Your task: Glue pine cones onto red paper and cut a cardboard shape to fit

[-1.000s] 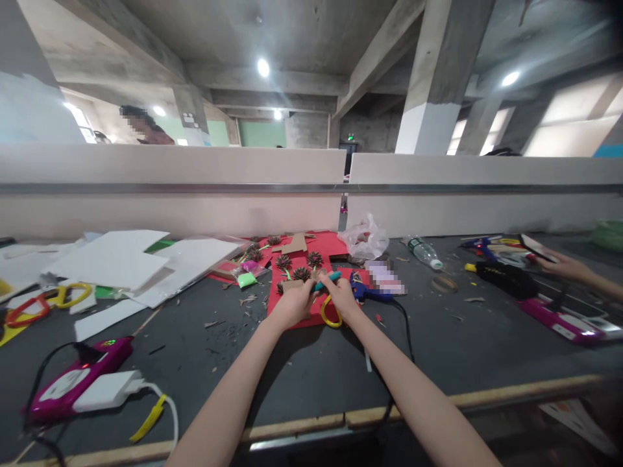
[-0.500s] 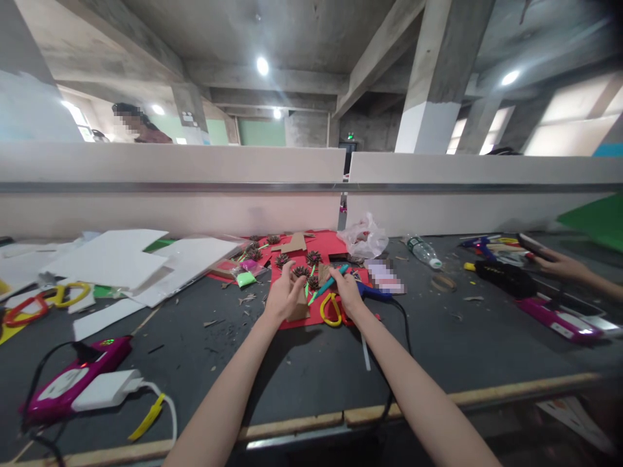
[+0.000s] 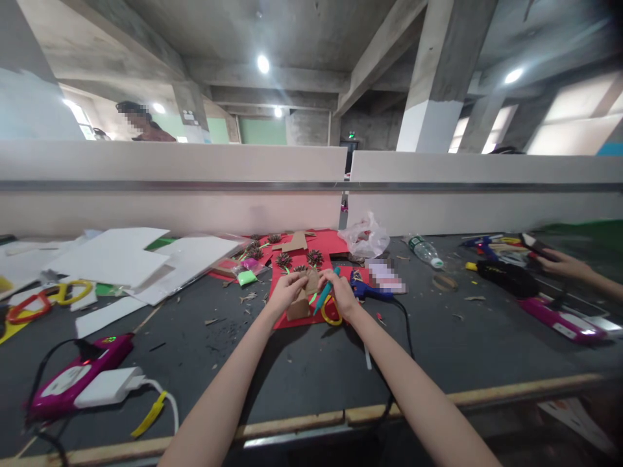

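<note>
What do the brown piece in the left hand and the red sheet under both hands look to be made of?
The brown piece looks like plain cardboard: matt tan, stiff enough to stand up in the left hand. The red sheet looks like matt craft paper or thin foam; it lies flat, but the view is too coarse to tell which. The teal tool in the right hand looks like plastic.

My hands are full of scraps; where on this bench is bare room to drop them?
Bare dark tabletop lies between the forearms, near the front edge, and right of the blue glue gun. Crowded: the red sheet by both hands, and the white boards at left.
</note>
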### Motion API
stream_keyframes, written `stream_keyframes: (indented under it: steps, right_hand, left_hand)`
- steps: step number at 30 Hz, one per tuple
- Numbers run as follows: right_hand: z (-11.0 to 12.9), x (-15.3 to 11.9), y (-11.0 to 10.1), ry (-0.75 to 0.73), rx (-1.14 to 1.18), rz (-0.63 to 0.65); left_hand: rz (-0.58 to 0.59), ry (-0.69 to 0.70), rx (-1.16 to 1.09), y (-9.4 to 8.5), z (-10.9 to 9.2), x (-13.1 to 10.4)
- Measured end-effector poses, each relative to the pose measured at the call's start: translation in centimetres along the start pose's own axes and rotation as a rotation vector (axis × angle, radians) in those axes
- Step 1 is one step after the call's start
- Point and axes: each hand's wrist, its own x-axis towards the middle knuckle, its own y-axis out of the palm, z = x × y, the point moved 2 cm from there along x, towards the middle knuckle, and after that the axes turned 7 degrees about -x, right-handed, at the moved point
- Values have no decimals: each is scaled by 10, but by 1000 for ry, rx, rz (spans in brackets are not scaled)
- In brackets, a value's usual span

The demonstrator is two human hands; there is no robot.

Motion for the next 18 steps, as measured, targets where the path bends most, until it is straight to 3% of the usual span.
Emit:
stream_keyframes:
  steps: [3, 5, 9, 15, 18]
  right_hand:
    - [6, 1, -8, 9, 88, -179]
    - [11, 1, -11, 19, 164, -230]
    - [22, -2, -9, -76, 174, -161]
    - [26, -12, -7, -275, -248, -251]
    - [23, -14, -5, -282, -280, -140]
  left_hand:
    - [-73, 52, 83, -7, 2, 3]
    - [-96, 75, 166, -10, 4, 6]
    - [-72, 85, 308, -9, 9, 7]
    - [66, 32, 321, 2, 2, 1]
    - [100, 16, 270, 5, -1, -2]
